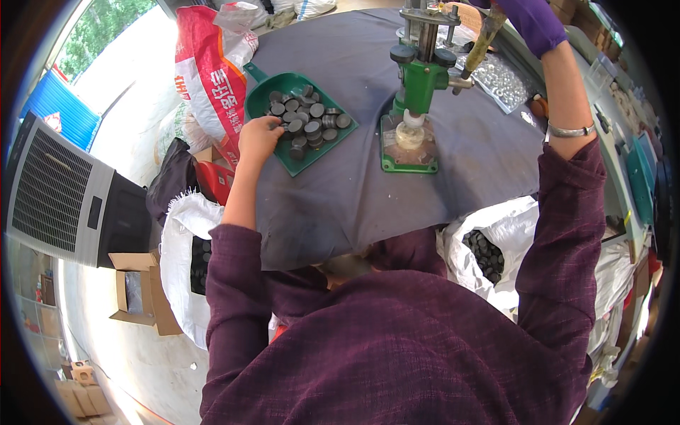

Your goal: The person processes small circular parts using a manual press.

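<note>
1. I see the left hand (261, 138) at the near-left edge of a heap of dark discs (312, 129), thumb and fingertips drawn close; whether a disc is pinched between them I cannot tell.
2. The right hand (528, 25), in a purple glove, sits at the upper end of the lever handle (485, 44). From here I read its fingers as wrapped around it, though the top edge cuts off part of the hand. That high hold on the handle probably gives good leverage.
3. The discs lie loose in a green scoop (294, 164), whose raised sides likely keep them from rolling off. Its place beside the left hand seems chosen for a short reach.
4. To the scoop's right I have the green hand press (421, 88), upright on a flat base that presumably steadies it. A pale, round fitting (411, 136) stands on that base, under the press head.
5. Both stand on a table with a grey cloth (319, 202). Past the press, clear small pieces (504, 83) lie spread out near the lever side, perhaps to be handy for the right hand.
6. Lower down, an open white sack (520, 230) holds more dark pieces, near the body, maybe for easy access.
</note>
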The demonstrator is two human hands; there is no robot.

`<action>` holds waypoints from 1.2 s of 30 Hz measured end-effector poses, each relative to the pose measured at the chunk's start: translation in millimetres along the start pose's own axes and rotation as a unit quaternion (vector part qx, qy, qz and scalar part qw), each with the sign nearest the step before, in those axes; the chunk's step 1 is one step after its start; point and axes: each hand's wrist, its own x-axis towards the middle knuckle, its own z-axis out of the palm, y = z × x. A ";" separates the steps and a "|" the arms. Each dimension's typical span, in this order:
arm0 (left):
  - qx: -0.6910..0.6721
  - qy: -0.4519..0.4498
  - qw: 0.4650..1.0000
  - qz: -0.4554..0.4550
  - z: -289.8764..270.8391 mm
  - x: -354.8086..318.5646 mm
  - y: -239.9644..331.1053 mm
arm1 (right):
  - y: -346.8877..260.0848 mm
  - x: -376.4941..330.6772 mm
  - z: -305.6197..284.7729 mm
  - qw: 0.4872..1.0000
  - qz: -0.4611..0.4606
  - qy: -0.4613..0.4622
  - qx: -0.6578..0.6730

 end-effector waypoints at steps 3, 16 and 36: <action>0.145 -0.098 0.985 -0.013 -2.4 6.1 25.3 | -0.4 0.3 -0.9 0.999 -0.021 -0.010 -0.022; 0.261 -0.132 0.956 0.020 7.5 15.5 29.8 | 14.5 7.0 -11.5 0.899 -0.295 -0.036 -0.321; -0.725 -0.270 0.627 -0.091 10.8 -113.9 197.0 | -4.1 -0.6 -0.2 0.998 0.052 -0.007 0.042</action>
